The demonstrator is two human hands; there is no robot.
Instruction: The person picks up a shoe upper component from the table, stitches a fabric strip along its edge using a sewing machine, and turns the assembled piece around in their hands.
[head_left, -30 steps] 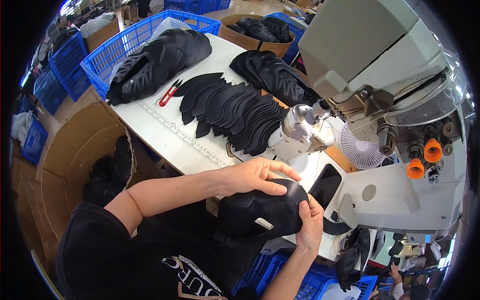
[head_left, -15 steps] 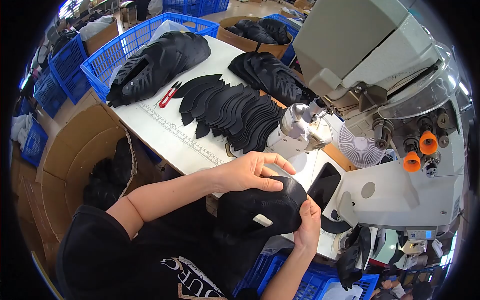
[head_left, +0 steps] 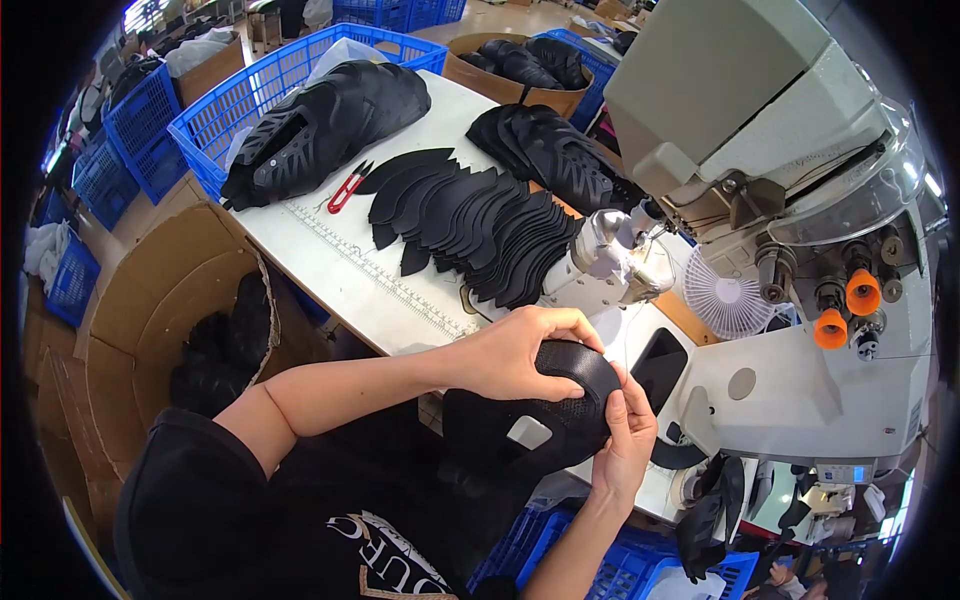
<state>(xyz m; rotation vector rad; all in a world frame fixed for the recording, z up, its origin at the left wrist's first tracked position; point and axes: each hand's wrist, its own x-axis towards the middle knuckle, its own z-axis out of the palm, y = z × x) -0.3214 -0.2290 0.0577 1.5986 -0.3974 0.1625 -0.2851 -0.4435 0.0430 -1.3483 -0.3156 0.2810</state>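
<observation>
A black shoe upper [head_left: 570, 437] with a pale oval opening is held between both my hands, over the front edge of the sewing table. My left hand [head_left: 520, 352] grips its top, thumb on the mesh face and fingers curled over the far edge. On the right side, my right hand [head_left: 624, 432] pinches the rim between thumb and fingers. Just beyond lies a fanned row of black curved pieces [head_left: 480, 225]. A sewing machine [head_left: 740, 130] stands to the right, its metal post [head_left: 615, 255] near my hands. Red-handled thread snips [head_left: 348, 190] lie on the table.
Stacked black shoe uppers [head_left: 325, 125] rest at the table's far left, with another stack [head_left: 550, 150] behind the pieces. A cardboard bin [head_left: 150, 310] stands left. Blue crates [head_left: 215, 115] surround the table. A phone [head_left: 660, 365] and a white fan [head_left: 725, 285] are near the machine.
The shoe upper has turned in my hands, bringing its mesh face and opening more into view. My left hand has moved slightly right and its fingers have curled over the edge.
</observation>
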